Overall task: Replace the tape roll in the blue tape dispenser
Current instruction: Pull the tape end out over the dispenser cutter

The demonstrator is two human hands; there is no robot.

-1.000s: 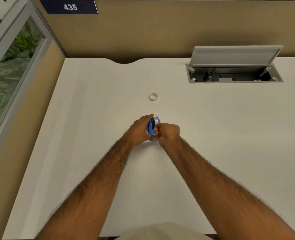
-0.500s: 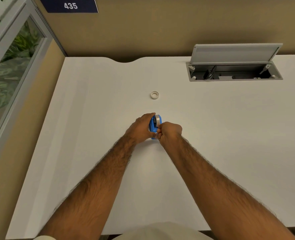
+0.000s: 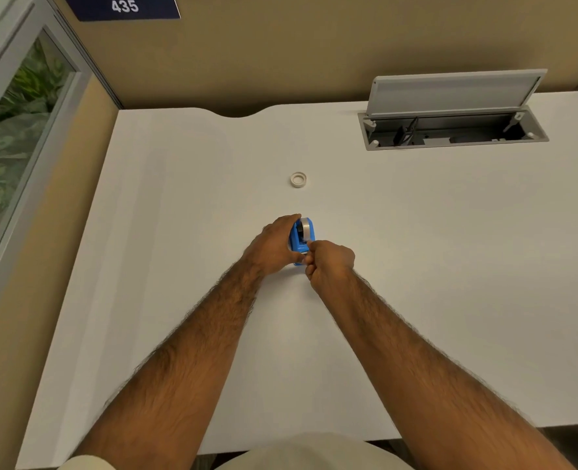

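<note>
The blue tape dispenser [image 3: 301, 240] stands near the middle of the white table [image 3: 179, 232], its long side running away from the person. A greyish tape roll [image 3: 303, 228] sits in its far half. The left hand [image 3: 274, 245] wraps round its left side with the fingers curled over the far end. The right hand [image 3: 331, 262] is closed, and its thumb and forefinger pinch at the dispenser's near end. Whether they grip tape or plastic is too small to tell. The two hands are close together, nearly touching across the dispenser.

Beyond the dispenser, apart from it and almost straight ahead, a small white ring [image 3: 298, 180] lies flat on the table. Far right at the back, a grey cable box [image 3: 457, 130] is sunk into the tabletop, with its lid [image 3: 450, 89] tilted up toward the beige partition wall [image 3: 280, 56]. A dark sign [image 3: 124, 6] reading 435 hangs on that wall at top left. A glass panel [image 3: 16, 113] with leaves behind it runs along the left side.

The table's far edge meets the wall and has a shallow notch [image 3: 236, 113]. Its left edge lies along a beige panel below the glass. The near edge lies under the forearms, where light clothing [image 3: 297, 449] shows. Broad white surface spreads on both sides of the arms.
</note>
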